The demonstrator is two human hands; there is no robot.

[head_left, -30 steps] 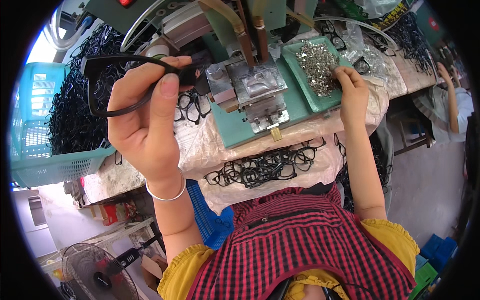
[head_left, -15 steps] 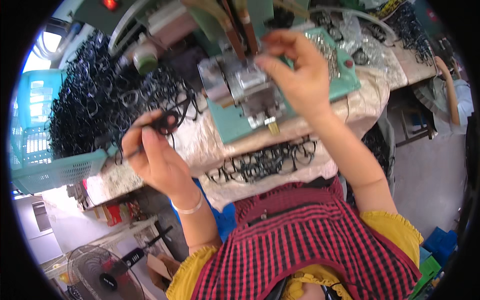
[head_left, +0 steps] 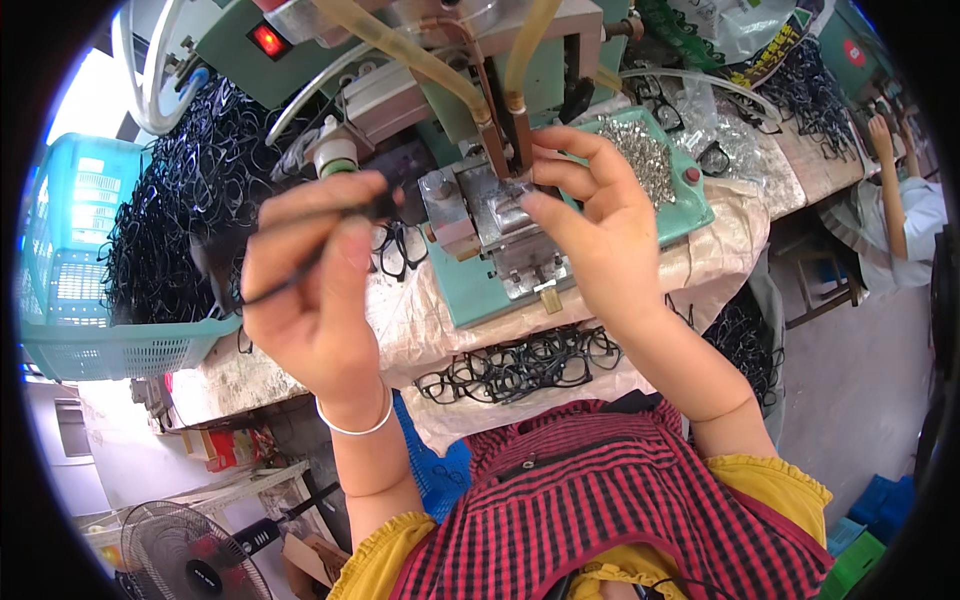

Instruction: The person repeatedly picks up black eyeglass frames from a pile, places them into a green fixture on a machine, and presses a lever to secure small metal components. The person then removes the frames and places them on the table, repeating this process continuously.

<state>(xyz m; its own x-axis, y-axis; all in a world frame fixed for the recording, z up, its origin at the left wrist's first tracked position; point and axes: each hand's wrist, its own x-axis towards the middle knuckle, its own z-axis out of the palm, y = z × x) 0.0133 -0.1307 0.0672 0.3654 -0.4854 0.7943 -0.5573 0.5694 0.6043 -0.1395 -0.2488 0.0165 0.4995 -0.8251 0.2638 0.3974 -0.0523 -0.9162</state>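
Right hand (head_left: pixel 605 225) is off the parts tray. A second ago its fingers were in the silver metal bits (head_left: pixel 645 165), upper right of frame; now they're at the metal fixture (head_left: pixel 500 215), upper centre, same spot as half a second back. Thumb and forefinger are bent toward each other just beside the two copper-coloured prongs (head_left: pixel 495 150). Can't tell from here whether there's a bit between them.

Left hand (head_left: pixel 315 300), left of centre, keeps its grip on a dark glasses frame (head_left: pixel 280 288), fingers closed around it. Frame was plain to see a second ago, one rim facing me; now it's a motion-blurred streak across the fingers. Hand sits higher than half a second back, just left of the machine.

View has tipped too: red lamp (head_left: pixel 268 40), upper left, shows whole where only its edge showed a second ago. Green tray (head_left: pixel 690 205) is still on the bench (head_left: pixel 210 385), right of the fixture. Loose pile of dark glasses frames (head_left: pixel 520 365) below the fixture looks unchanged.
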